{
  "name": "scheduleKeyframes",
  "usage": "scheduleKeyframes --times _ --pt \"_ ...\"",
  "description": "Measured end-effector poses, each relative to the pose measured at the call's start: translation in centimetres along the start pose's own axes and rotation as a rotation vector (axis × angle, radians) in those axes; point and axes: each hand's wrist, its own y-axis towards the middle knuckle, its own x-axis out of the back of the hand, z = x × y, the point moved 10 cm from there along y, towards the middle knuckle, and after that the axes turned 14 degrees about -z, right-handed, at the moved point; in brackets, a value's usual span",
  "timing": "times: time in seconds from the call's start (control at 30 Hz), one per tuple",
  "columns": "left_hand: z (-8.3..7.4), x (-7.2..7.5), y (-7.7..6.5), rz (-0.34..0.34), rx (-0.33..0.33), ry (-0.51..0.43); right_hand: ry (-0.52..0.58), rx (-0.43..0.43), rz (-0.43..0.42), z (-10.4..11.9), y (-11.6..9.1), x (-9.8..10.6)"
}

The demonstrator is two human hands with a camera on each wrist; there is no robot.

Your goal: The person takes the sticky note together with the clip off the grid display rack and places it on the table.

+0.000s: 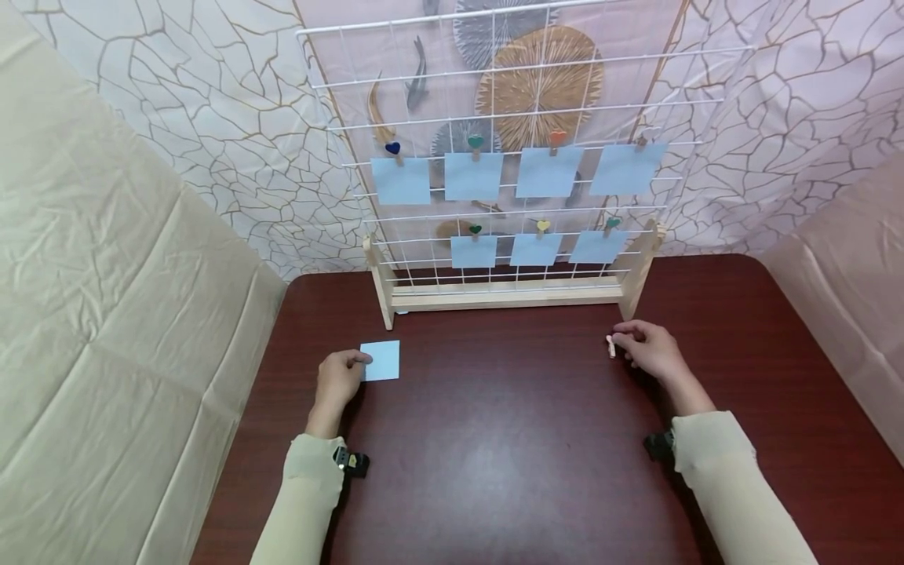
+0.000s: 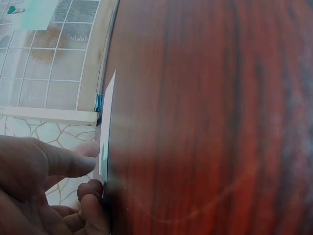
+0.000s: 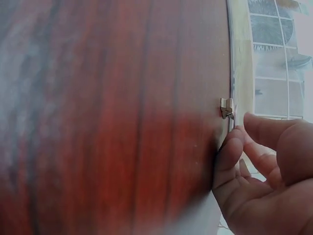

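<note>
In the head view my left hand (image 1: pixel 340 377) pinches the left edge of a light blue square of paper (image 1: pixel 384 361) low over the table, thumb on top. The left wrist view shows that paper (image 2: pixel 108 122) nearly edge-on beside the thumb and curled fingers. Across the table, my right hand (image 1: pixel 651 349) has thumb and forefinger at the head end of a small wooden clothespin (image 1: pixel 611 348). Seen from the right wrist, the clothespin (image 3: pixel 226 107) sits just beyond the fingertips, the other fingers curled by the table.
Behind both hands stands a white wire grid (image 1: pixel 424 227) on a wooden base (image 1: pixel 504 297). Several blue papers (image 1: pixel 473 176) hang on it in two rows from heart-topped clips (image 1: pixel 475 141). The lower row has a bare stretch at its left. Red-brown table (image 1: pixel 494 439) fills the foreground.
</note>
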Motion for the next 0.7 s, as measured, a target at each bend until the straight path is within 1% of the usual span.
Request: scheduleKeyframes --times 0.13,0.27,0.33,0.43,0.53,0.7 --pt "-0.2 0.1 -0.1 -0.011 0.008 0.000 0.014 0.025 -0.057 0.3 0.0 0.5" --pt "-0.8 0.2 -0.2 -0.021 -0.021 -0.015 -0.018 0.091 -0.137 1.2 0.0 1.2" --pt "-1.0 0.2 -0.3 -0.030 -0.031 -0.023 -0.022 0.119 -0.159 1.8 -0.1 1.3" --pt "-1.2 0.5 -0.3 -0.057 -0.042 -0.024 0.044 0.118 -0.144 2.6 -0.1 1.0" --pt "-1.6 0.4 -0.4 -0.067 -0.049 -0.047 0.128 0.094 -0.107 3.4 0.0 0.5" --pt "-2.7 0.2 -0.5 -0.072 -0.045 -0.105 0.189 0.111 -0.070 5.3 0.1 -0.1"
